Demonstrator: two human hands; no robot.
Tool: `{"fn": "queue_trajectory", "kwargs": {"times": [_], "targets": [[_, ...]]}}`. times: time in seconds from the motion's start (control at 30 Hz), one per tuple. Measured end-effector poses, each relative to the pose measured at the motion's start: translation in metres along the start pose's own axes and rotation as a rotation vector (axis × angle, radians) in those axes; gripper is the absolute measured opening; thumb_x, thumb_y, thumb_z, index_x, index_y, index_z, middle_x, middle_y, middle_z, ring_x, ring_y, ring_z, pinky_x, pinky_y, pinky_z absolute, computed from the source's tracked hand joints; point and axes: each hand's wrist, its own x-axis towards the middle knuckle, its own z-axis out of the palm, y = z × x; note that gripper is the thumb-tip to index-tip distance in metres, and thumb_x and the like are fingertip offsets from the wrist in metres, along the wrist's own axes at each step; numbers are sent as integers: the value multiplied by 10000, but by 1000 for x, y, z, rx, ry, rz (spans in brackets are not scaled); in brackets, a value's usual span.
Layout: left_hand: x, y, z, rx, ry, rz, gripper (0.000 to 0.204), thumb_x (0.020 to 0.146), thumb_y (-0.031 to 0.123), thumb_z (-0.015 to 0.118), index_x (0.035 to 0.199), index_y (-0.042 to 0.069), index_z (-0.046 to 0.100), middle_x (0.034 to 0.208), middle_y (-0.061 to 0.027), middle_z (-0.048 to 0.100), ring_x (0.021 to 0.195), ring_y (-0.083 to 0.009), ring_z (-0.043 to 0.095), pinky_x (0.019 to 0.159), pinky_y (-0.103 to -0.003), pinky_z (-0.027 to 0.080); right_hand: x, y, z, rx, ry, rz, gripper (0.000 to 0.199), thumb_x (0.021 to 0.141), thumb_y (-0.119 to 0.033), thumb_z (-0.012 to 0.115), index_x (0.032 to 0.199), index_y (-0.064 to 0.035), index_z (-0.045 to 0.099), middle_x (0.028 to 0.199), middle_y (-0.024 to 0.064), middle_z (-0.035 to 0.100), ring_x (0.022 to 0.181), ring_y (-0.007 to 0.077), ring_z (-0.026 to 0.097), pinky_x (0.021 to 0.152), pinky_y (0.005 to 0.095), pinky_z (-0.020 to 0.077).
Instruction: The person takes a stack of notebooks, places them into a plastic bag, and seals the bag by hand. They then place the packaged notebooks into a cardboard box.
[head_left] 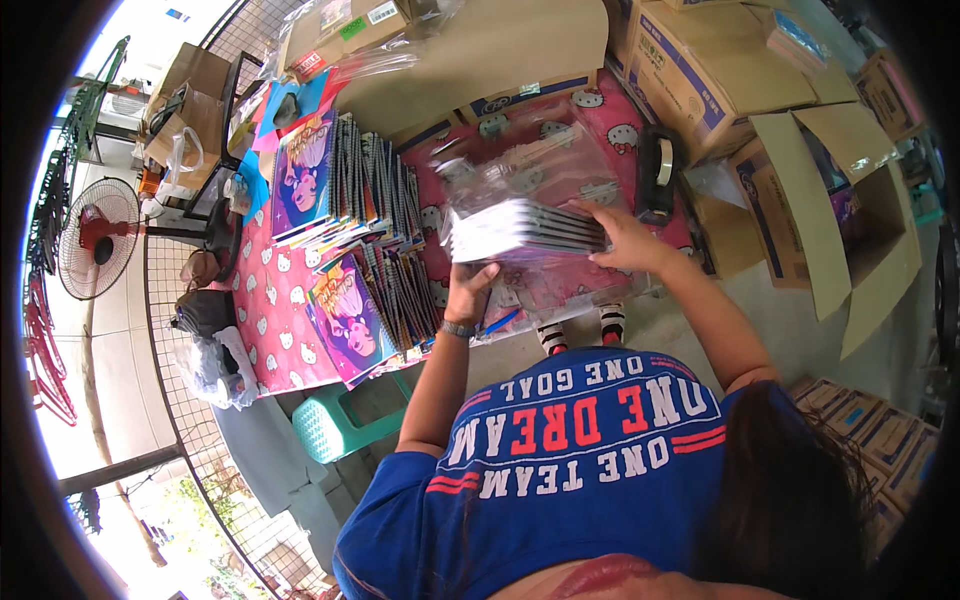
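My left hand (470, 290) grips the near underside of a stack of notebooks (525, 230), fingers clamped on its lower edge; my right hand (625, 240) lies flat along the stack's right end, fingers closed on it inside a clear plastic bag (530, 170). The stack hangs above the counter (285, 320) near its right edge, long axis running left to right between both hands; rows of spiral notebooks (385, 225) stand well to the left, nearer my left hand.

Hands, two: left hand (468, 290) and right hand (622, 238), both on one notebook stack (525, 230) inside one clear plastic bag (530, 165). Tape dispenser (658, 172), one; red fan (97, 238), one; green plastic stool (330, 425), one.
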Motion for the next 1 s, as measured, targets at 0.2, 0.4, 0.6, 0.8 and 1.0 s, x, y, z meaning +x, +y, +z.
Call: {"fn": "queue_trajectory", "kwargs": {"times": [0.2, 0.4, 0.6, 0.8, 1.0], "targets": [[17, 11, 26, 369, 59, 45, 653, 807, 53, 694, 1363, 0, 355, 1131, -101, 581, 960, -166, 578, 811, -294, 488, 8, -22, 13, 500, 203, 47, 1038, 676, -428, 824, 1467, -89, 242, 1304, 253, 508, 1190, 341, 535, 1004, 382, 416], [53, 44, 32, 694, 248, 286, 327, 847, 221, 708, 1070, 0, 616, 1058, -89, 630, 821, -140, 598, 742, -282, 472, 50, -65, -32, 157, 401, 3, 165, 861, -150, 672, 917, 4, 684, 944, 117, 699, 869, 190, 673, 758, 321, 515], [15, 98, 82, 1411, 103, 837, 352, 748, 221, 767, 1041, 87, 625, 1063, -61, 605, 1017, -226, 568, 881, -379, 383, 5, -56, -70, 411, 426, 325, 233, 944, -223, 577, 964, -13, 675, 885, 94, 684, 823, 139, 633, 767, 304, 500], [2, 87, 88, 1836, 0, 535, 263, 698, 265, 767, 947, 201, 711, 1076, 8, 580, 1038, -216, 528, 892, -470, 284, -3, -43, -9, 595, 188, 79, 314, 975, -303, 529, 1028, -26, 669, 933, 89, 668, 861, 128, 604, 800, 289, 474], [-27, 98, 92, 1668, -181, 646, 121, 773, 334, 706, 788, 230, 765, 1350, -51, 495, 1178, -288, 463, 986, -532, 221, -2, -31, 9, 184, 132, -156, 342, 897, -356, 597, 1051, -60, 676, 1061, 112, 673, 1012, 255, 598, 961, 384, 388]]}}
